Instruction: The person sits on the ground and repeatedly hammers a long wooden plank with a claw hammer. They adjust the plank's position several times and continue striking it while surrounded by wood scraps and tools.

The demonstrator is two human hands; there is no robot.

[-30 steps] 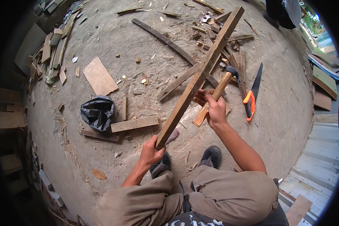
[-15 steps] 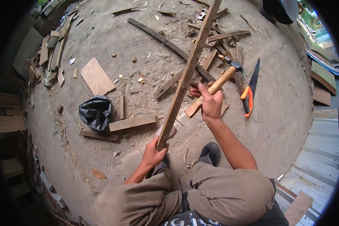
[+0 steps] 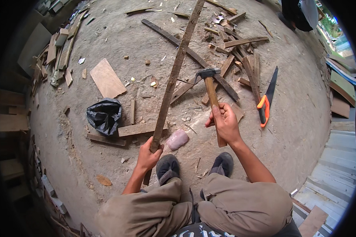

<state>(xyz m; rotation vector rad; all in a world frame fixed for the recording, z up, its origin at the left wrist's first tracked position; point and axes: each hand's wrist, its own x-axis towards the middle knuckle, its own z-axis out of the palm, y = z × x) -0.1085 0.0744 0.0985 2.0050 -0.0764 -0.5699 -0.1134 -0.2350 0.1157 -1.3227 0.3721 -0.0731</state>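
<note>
My left hand (image 3: 148, 154) is closed around the lower part of a long, narrow wooden strip (image 3: 171, 79), which slants up and away to the far edge of the view. In my right hand (image 3: 225, 123) is a claw hammer (image 3: 213, 93), gripped along its wooden handle with the dark metal head at the upper end. The hammer's claw points left toward the strip, and a thin dark sliver, perhaps a nail, shows beside it. Between my hands, on the ground, lies a smooth pinkish stone (image 3: 177, 140).
A handsaw (image 3: 268, 95) with an orange handle lies at the right. Scrap wood (image 3: 241, 49) is piled ahead. At the left are a black plastic bag (image 3: 104, 115), a short board (image 3: 142, 129) and a plywood piece (image 3: 108, 79). A person's dark clothing (image 3: 294, 15) shows far right.
The hammer has turned so its head now points up and left, nearer the strip. The strip has shifted left and tilted more upright, and the stone has come into fuller view.
</note>
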